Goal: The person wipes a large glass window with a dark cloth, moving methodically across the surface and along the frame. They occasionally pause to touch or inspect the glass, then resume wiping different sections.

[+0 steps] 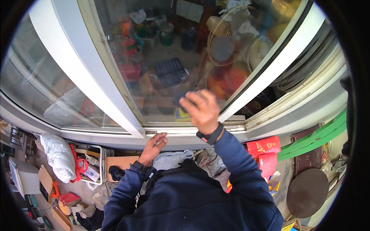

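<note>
A sliding window with a white frame [83, 66] and a glass pane [170, 78] stands before me. My right hand [202, 109] is raised in front of the pane's lower part, its fingers bent and slightly blurred. A dark patch shows by its fingertips; whether it is a held thing or lies behind the glass, I cannot tell. Lower and to the left, my left hand [154, 145] is at the edge of the white window sill [180, 131], fingers loosely bent and apart, with nothing seen in them. Dark bands circle both wrists.
Below the sill are a white plastic basket [101, 164], a rolled white quilt [57, 157], a pale plastic bag [170, 158] and red bags [263, 145]. A green curved piece [315, 138] and a round brown board [307, 193] stand at the right. Household goods show behind the glass.
</note>
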Demonstrator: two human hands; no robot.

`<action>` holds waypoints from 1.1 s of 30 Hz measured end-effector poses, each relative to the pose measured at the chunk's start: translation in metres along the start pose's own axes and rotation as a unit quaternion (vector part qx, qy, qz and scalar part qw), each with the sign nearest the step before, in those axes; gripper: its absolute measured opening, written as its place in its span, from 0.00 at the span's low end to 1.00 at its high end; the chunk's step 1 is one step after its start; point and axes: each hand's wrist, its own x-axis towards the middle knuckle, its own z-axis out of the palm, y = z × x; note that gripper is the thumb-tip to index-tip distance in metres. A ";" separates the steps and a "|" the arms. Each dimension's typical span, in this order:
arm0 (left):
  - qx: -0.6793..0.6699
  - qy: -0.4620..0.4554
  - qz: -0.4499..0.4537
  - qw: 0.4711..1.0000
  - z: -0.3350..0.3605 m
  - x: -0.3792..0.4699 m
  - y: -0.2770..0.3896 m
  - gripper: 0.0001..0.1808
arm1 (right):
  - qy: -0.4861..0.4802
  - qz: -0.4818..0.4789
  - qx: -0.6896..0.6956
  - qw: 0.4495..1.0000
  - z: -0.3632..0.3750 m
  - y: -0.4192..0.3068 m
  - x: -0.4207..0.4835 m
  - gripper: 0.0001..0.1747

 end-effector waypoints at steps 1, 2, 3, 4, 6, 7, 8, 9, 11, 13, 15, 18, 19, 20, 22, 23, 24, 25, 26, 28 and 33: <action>0.006 0.002 0.000 1.000 -0.001 0.000 0.004 0.22 | 0.017 0.019 -0.014 1.000 -0.011 0.011 0.015 0.23; 0.018 0.004 0.004 1.000 -0.001 -0.002 0.007 0.22 | 0.032 0.024 -0.035 0.999 -0.018 0.021 0.031 0.26; 0.008 0.001 0.007 1.000 0.000 -0.001 0.012 0.22 | 0.047 0.046 -0.033 0.997 -0.023 0.027 0.042 0.27; 0.003 -0.001 0.017 1.000 0.001 0.000 0.017 0.22 | 0.087 0.016 -0.035 0.995 -0.022 0.026 0.049 0.27; 0.003 -0.006 0.038 0.999 0.002 0.002 0.029 0.22 | 0.083 -0.015 -0.029 0.996 -0.016 0.022 0.048 0.25; 0.005 -0.008 0.050 0.999 0.003 0.004 0.035 0.21 | 0.065 -0.034 -0.020 0.997 -0.008 0.016 0.040 0.24; 0.012 -0.008 0.066 0.998 0.006 0.007 0.041 0.21 | 0.047 -0.036 -0.015 0.998 -0.002 0.008 0.027 0.22; 0.001 -0.010 0.078 0.997 0.008 0.009 0.047 0.21 | 0.022 -0.038 -0.008 0.999 0.005 0.001 0.011 0.21; -0.011 -0.016 0.117 0.993 0.017 0.012 0.059 0.20 | -0.050 -0.010 0.024 0.998 0.010 -0.008 -0.019 0.21; -0.021 -0.006 0.138 0.990 0.030 0.012 0.071 0.21 | -0.132 0.036 0.072 0.988 0.006 -0.009 -0.040 0.24; 0.013 -0.010 0.151 0.988 0.038 0.014 0.090 0.19 | -0.141 0.107 0.126 0.976 -0.011 -0.011 -0.050 0.31; 0.047 0.020 0.239 0.970 0.056 0.007 0.116 0.18 | -0.092 0.151 0.136 0.975 -0.048 -0.002 -0.045 0.34; 0.059 0.029 0.277 0.959 0.062 0.006 0.125 0.18 | -0.081 0.169 0.133 0.973 -0.063 0.003 -0.042 0.33; 0.055 0.038 0.304 0.950 0.068 0.007 0.134 0.18 | -0.066 0.183 0.124 0.973 -0.080 0.009 -0.039 0.33; 0.010 0.038 0.291 0.956 0.080 0.012 0.151 0.17 | -0.012 0.248 0.126 0.961 -0.111 0.019 -0.039 0.29; -0.013 0.039 0.291 0.956 0.085 0.014 0.158 0.17 | 0.028 0.274 0.116 0.954 -0.122 0.025 -0.042 0.30; -0.019 0.042 0.295 0.954 0.089 0.017 0.163 0.17 | 0.070 0.300 0.155 0.939 -0.130 0.034 -0.047 0.32; -0.021 0.045 0.301 0.952 0.092 0.021 0.168 0.16 | 0.085 0.325 0.193 0.922 -0.138 0.043 -0.052 0.30; -0.026 0.044 0.315 0.948 0.096 0.026 0.172 0.15 | 0.111 0.350 0.225 0.902 -0.143 0.053 -0.060 0.28; -0.031 0.042 0.310 0.949 0.103 0.030 0.175 0.15 | 0.174 0.433 0.286 0.837 -0.152 0.072 -0.077 0.24; -0.006 0.027 0.284 0.959 0.123 0.036 0.170 0.11 | 0.164 0.563 0.347 0.732 -0.173 0.125 -0.102 0.25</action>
